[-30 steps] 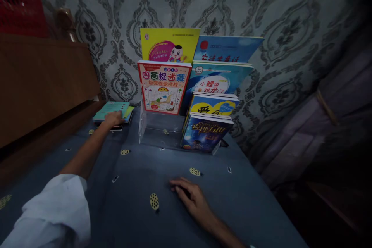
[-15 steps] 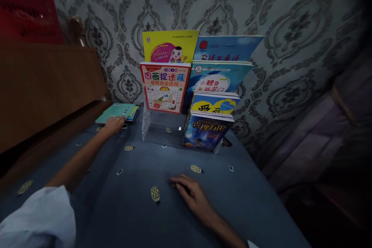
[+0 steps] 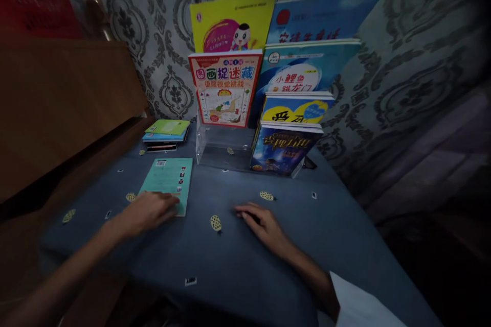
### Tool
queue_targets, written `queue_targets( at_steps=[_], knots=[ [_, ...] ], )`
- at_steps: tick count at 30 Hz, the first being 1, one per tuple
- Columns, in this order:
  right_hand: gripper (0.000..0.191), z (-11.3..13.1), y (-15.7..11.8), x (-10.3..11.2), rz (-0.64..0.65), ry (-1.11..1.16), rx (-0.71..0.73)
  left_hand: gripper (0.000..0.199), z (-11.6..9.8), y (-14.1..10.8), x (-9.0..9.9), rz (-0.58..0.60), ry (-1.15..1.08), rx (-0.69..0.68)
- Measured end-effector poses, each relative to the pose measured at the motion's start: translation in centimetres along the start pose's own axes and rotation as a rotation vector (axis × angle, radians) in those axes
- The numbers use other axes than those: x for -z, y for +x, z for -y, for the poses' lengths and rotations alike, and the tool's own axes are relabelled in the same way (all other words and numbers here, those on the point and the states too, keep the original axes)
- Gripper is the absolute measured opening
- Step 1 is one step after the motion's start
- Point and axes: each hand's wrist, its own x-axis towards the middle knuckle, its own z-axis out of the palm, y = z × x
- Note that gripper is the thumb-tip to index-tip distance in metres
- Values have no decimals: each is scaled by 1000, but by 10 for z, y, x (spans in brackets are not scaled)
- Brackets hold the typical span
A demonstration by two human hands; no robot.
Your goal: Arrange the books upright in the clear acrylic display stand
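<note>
On the bench point(image 3: 245, 265), one teal book point(image 3: 164, 176) lies flat, its near part under the left hand point(image 3: 151, 209); whether those fingers clamp it, I cannot tell. The right hand point(image 3: 268, 230) rests nearby, empty, fingers curled, thumb slightly apart. One clear rack point(image 3: 198, 145) shows six book covers point(image 3: 226, 92), two left and four right, beside one stack point(image 3: 166, 127).

Looks like a home room to me: patterned wallpaper point(image 3: 176, 93), pale curtain point(image 3: 433, 163) at right, brown wood furniture point(image 3: 69, 97) at left, pineapple-print tablecloth point(image 3: 245, 260), cartoon-cover books point(image 3: 226, 94) in a clear rack point(image 3: 215, 159). Light's dim; I can't make out the far right.
</note>
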Motion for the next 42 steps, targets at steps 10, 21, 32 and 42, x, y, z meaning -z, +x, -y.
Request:
queue_targets(
  at_steps=[10, 21, 32, 42],
  knots=[
    [29, 7, 0, 0, 0, -16, 17, 73, 82, 25, -67, -60, -82, 357],
    [29, 3, -1, -3, -43, -31, 36, 66, 26, -1, -76, -38, -79, 233],
    [32, -13, -3, 3, -211, -289, 40, 61, -102, 26, -88, -100, -310, -11],
    [33, -6, -12, 14, -218, -335, -16, 64, -79, 64, -88, -159, -187, 25]
  ],
)
